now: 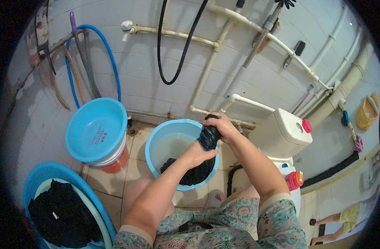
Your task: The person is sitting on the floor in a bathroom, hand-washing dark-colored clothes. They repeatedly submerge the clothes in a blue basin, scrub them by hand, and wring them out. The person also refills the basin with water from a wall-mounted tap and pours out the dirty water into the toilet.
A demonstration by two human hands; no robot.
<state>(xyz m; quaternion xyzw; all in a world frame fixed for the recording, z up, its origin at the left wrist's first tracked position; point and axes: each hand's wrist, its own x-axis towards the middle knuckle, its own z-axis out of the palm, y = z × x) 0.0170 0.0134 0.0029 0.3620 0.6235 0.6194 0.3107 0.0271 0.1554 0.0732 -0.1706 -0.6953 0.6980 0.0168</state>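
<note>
Over a light blue basin (150,145), I hold a wet, dark wad of cloth (209,137), bunched tightly between both hands. My right hand (224,126) grips its upper end, fingers wrapped round it. My left hand (195,155) is closed round the lower part, with the thumb pointing right. Cloudy water (169,145) stands in the basin. More black cloth (196,174) lies in that water below my hands; whether it is one piece with the wad I cannot tell.
At left, a blue basin (84,124) tops a bucket (117,159). Nearer, a large blue tub (42,172) contains a pale basin with black clothes (63,213). A toilet cistern (281,135) and a red-lidded container (295,179) are at right. Another person (347,220) appears at far right.
</note>
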